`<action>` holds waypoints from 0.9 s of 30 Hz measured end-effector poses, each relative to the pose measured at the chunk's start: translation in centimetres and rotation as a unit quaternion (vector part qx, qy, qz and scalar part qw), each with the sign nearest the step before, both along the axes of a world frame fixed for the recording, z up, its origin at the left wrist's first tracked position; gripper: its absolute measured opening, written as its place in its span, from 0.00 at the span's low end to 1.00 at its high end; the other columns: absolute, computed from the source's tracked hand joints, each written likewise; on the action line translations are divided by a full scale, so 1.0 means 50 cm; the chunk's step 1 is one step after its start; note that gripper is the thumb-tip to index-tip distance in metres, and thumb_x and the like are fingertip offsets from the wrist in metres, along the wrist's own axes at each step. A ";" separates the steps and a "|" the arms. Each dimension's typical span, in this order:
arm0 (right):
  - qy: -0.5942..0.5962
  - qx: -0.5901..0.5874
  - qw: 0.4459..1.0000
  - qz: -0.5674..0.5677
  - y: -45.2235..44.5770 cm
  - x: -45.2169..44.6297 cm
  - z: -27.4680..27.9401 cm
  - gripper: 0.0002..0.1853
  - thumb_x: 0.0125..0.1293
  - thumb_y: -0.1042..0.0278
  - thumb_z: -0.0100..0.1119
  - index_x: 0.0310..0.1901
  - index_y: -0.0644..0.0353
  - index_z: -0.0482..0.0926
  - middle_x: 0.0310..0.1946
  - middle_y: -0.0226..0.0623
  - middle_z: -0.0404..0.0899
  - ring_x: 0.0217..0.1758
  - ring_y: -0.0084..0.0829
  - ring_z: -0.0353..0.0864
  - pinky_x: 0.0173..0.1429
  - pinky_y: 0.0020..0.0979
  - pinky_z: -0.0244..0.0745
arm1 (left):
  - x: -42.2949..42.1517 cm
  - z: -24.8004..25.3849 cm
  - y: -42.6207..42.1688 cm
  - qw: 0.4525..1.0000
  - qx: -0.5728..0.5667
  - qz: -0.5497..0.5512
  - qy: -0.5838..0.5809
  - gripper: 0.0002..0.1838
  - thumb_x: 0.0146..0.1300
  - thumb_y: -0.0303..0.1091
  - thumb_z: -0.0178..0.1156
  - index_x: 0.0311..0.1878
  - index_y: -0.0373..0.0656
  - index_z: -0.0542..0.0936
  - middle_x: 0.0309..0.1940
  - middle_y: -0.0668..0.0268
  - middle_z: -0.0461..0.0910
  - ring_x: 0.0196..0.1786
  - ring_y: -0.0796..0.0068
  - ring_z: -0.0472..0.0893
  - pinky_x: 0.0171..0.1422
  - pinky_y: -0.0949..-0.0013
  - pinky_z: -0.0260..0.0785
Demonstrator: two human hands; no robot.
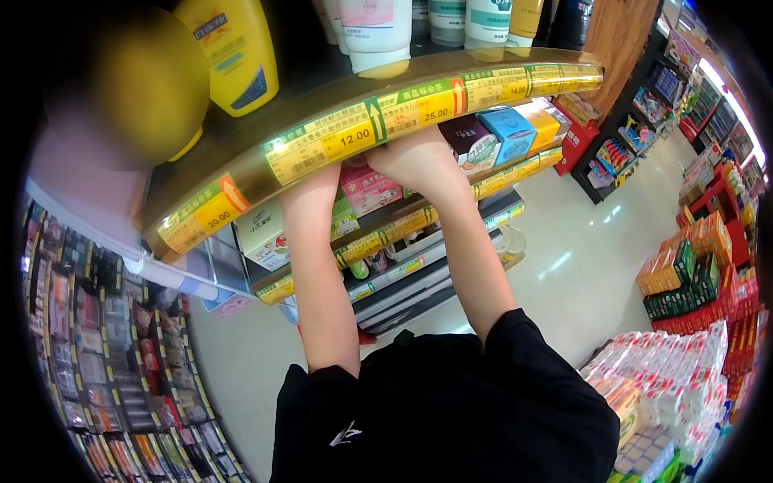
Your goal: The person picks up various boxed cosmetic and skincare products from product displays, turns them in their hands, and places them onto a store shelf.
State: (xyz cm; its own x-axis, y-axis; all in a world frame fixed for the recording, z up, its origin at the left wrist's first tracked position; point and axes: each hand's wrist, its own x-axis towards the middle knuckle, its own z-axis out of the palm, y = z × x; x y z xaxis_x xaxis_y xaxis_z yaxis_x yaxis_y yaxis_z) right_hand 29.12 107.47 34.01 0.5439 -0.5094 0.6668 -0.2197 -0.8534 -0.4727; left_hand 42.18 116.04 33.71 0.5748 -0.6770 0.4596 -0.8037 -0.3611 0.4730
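Observation:
Both forearms reach into a lower shelf, under the upper shelf edge (322, 145) with its yellow price labels. My left hand (318, 181) shows only near the wrist; its fingers are hidden behind that edge. Of my right hand (403, 153), the back and wrist are visible, while the fingers are out of sight. Between the wrists stands a pink box (369, 191), with a green box (344, 219) beside my left wrist. Right of my right hand are a dark box (469, 145) and a blue box (507, 133). Whether either hand holds anything is hidden.
Yellow bottles (233, 52) and white tubes (376, 28) stand on the upper shelf. A rack of small packaged goods (97, 354) is at the left. Stacked orange boxes (668, 262) and white-and-red packs (668, 370) are at the right, beyond the pale floor (564, 241).

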 end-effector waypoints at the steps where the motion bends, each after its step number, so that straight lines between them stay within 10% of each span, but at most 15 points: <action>1: -0.002 0.004 1.000 0.003 -0.003 0.003 -0.002 0.21 0.54 0.60 0.72 0.49 0.57 0.84 0.48 0.44 0.84 0.55 0.47 0.80 0.61 0.42 0.75 | 0.003 -0.001 -0.001 1.000 -0.002 -0.002 0.002 0.19 0.72 0.43 0.54 0.61 0.46 0.78 0.62 0.56 0.78 0.66 0.52 0.75 0.68 0.53 0.67; 15: 0.017 0.025 0.999 0.035 -0.024 0.049 0.000 0.20 0.58 0.67 0.66 0.53 0.58 0.80 0.53 0.46 0.82 0.61 0.46 0.78 0.65 0.41 0.73 | 0.036 -0.031 -0.009 0.997 -0.046 -0.024 0.061 0.26 0.69 0.52 0.58 0.63 0.46 0.77 0.65 0.56 0.76 0.68 0.54 0.73 0.70 0.55 0.65; 27: 0.068 -0.019 0.997 -0.002 -0.027 0.052 -0.020 0.19 0.61 0.63 0.60 0.53 0.57 0.81 0.53 0.45 0.82 0.61 0.47 0.77 0.65 0.43 0.72 | 0.010 -0.013 -0.010 0.999 -0.017 -0.051 -0.003 0.18 0.71 0.37 0.52 0.59 0.44 0.80 0.61 0.53 0.79 0.65 0.52 0.75 0.68 0.54 0.67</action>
